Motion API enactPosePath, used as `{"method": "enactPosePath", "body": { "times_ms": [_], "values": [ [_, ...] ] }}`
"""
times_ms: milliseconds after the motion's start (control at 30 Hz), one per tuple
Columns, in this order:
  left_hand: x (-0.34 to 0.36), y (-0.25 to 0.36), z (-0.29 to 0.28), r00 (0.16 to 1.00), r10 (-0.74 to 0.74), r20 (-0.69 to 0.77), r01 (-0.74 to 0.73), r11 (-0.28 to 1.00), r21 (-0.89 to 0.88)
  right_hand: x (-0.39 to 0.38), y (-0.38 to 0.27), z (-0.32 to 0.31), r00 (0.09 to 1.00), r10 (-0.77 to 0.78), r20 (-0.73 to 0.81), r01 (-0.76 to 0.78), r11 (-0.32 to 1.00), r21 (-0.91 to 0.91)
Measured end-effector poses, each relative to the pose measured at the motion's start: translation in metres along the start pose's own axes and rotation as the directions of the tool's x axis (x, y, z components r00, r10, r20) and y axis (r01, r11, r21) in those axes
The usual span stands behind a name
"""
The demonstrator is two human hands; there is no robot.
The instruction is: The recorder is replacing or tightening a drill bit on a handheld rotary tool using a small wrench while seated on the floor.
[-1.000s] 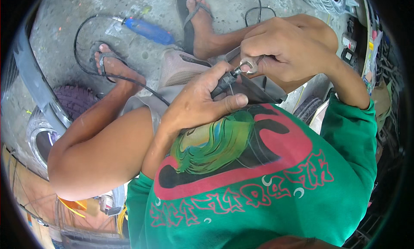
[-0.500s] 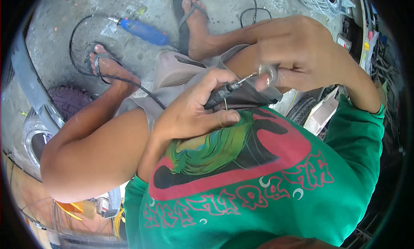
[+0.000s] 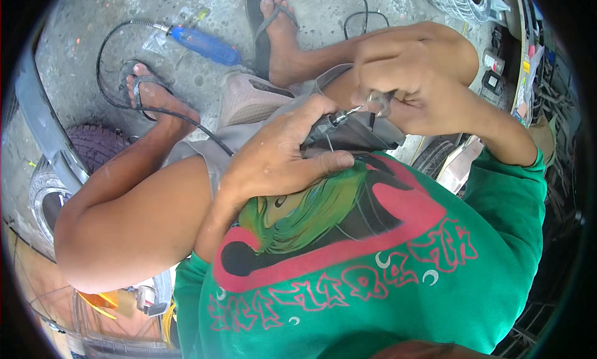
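My left hand (image 3: 280,154) is wrapped round a dark rotary-tool handpiece (image 3: 323,128) in my lap. A thin metal pin sticks out of its side by my thumb, and a slender shiny bit (image 3: 355,109) points from its nose toward my right hand. My right hand (image 3: 423,79), slightly blurred, is closed on a silver metal piece, apparently a wrench (image 3: 380,103), near the bit's tip; whether they touch I cannot tell. A black cable (image 3: 186,116) runs from the handpiece across my leg to a blue tool body (image 3: 205,45) on the concrete.
My sandaled feet rest on the concrete floor (image 3: 93,60). At the left are tyres (image 3: 99,144) and a grey curved panel (image 3: 43,110). Another tyre (image 3: 454,1) lies at the top right, with small cans (image 3: 493,62) and clutter along the right edge. Assorted parts lie at the lower left.
The metal piece in my right hand has shifted up and right from the handpiece's nose, and the slender bit now shows between them. My left hand has moved slightly left with the handpiece.
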State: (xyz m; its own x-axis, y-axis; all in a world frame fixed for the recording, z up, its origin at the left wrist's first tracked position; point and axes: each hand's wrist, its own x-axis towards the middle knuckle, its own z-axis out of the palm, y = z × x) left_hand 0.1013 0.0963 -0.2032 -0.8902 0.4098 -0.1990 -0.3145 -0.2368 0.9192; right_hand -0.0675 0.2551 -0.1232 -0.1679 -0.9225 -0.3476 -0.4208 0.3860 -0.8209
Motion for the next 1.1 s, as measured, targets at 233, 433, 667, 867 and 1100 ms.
{"method": "enactPosePath", "body": {
  "times_ms": [233,433,667,867,1100],
  "values": [
    [0.0,-0.004,0.007,0.998,0.049,-0.033,-0.048,0.999,0.018,0.004,-0.011,0.003,0.964,0.158,0.214,-0.163,0.987,0.008],
    [-0.006,0.016,-0.004,0.952,-0.201,0.231,0.189,0.979,0.072,-0.018,0.001,0.015,0.982,-0.115,0.153,0.107,0.993,0.059],
    [-0.01,0.008,0.002,0.932,-0.124,0.342,0.158,0.985,-0.074,-0.031,-0.006,0.013,0.946,-0.263,0.188,0.24,0.961,0.14],
    [-0.02,-0.001,-0.002,0.933,-0.141,0.331,0.204,0.965,-0.165,-0.027,-0.004,-0.007,0.926,-0.296,0.233,0.312,0.949,-0.036],
    [-0.038,-0.01,-0.017,0.98,-0.025,-0.197,-0.064,0.898,-0.436,-0.014,0.003,0.004,0.971,0.165,-0.175,-0.108,0.95,0.292]
  ]
}}
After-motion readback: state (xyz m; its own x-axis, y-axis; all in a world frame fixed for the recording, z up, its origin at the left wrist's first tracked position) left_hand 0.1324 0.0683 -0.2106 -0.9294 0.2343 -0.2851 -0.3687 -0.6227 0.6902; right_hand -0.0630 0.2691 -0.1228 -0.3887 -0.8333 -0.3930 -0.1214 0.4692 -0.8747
